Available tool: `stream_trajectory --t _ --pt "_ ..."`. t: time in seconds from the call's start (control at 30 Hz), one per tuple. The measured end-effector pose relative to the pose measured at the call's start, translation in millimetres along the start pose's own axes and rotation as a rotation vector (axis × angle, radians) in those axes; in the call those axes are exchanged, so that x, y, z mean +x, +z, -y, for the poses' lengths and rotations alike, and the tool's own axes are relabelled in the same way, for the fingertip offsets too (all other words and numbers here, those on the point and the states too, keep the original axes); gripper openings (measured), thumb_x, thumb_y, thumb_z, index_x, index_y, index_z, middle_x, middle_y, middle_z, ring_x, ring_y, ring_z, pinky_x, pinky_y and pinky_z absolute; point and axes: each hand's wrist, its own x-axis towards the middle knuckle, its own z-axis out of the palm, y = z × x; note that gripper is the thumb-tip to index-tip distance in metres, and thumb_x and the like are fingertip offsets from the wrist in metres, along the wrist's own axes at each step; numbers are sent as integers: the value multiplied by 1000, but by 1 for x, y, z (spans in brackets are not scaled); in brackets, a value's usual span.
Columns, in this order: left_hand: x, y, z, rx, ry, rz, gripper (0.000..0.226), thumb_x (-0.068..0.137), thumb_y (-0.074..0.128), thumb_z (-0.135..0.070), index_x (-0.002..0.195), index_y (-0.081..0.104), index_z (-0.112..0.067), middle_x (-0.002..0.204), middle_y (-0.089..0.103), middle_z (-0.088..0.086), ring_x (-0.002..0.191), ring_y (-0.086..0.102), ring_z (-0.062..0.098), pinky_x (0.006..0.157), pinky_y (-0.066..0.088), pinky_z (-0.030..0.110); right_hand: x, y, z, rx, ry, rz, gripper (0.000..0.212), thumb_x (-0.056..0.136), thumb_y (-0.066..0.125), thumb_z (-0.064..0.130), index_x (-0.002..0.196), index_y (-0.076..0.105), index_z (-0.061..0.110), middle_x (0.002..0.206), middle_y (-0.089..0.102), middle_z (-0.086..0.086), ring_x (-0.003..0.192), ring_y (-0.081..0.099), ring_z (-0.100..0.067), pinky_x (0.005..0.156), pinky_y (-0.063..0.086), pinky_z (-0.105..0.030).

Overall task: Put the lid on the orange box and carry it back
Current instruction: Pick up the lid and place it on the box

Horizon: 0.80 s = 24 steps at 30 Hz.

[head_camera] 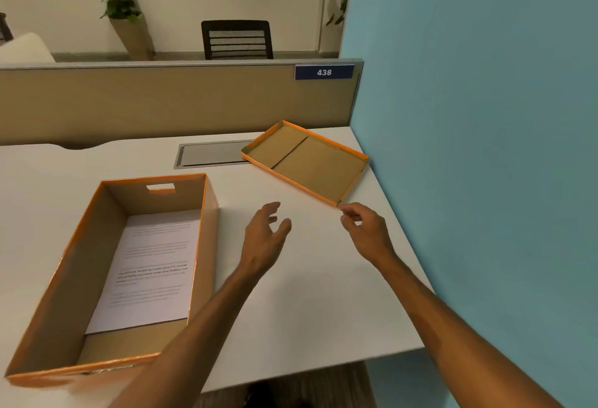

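The orange box stands open on the left of the white desk, with a printed sheet of paper lying flat on its brown bottom. Its lid lies upside down at the desk's far right corner, brown inside facing up. My left hand hovers over the desk between box and lid, fingers spread and holding nothing. My right hand hangs just short of the lid's near corner, fingers loosely curled, also holding nothing.
A grey cable hatch is set into the desk behind the box, touching the lid's left corner. A beige partition with a "438" plate closes the back. A teal wall runs along the desk's right edge. A black chair stands beyond.
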Motion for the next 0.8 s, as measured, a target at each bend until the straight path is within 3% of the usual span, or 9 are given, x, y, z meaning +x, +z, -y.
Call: stream_trajectory --t 0.1,0.17,0.27,0.4,0.67,0.8 --pt "17 17 5 -41 -48 -1 46 94 61 -24 138 52 -14 140 57 6 116 59 20 89 51 34 18 -1 -11 92 77 -38 19 93 61 14 110 70 13 100 72 -2 92 66 -17 81 58 -30" --pt "31 28 11 -65 -79 2 45 94 61 -26 137 53 -16 137 59 4 110 60 16 82 49 28 29 2 -17 178 142 -51 15 93 60 14 103 71 16 94 72 -3 90 69 -20 76 61 -38" --pt "60 45 23 -141 -162 14 44 93 61 -27 135 53 -18 132 60 5 107 61 18 82 52 28 49 8 -28 262 212 -76 12 92 61 14 94 70 22 89 72 -4 87 70 -19 72 62 -37" --pt "103 67 40 -234 -276 40 44 92 63 -25 134 54 -17 128 61 8 109 63 25 95 55 46 82 20 -44 290 320 -90 13 91 60 11 95 69 19 88 72 -6 88 71 -23 73 62 -40" --pt "188 117 75 -449 -579 89 55 88 69 -15 137 46 -6 120 62 21 103 66 31 88 59 46 151 49 -83 204 525 -137 21 90 58 8 108 67 11 102 71 -13 87 69 -28 78 61 -45" --pt "217 134 82 -590 -736 21 45 88 73 -18 123 51 -1 109 64 24 96 69 34 83 61 45 176 60 -95 363 694 -184 23 87 65 10 110 65 11 100 71 -18 87 72 -31 71 62 -42"
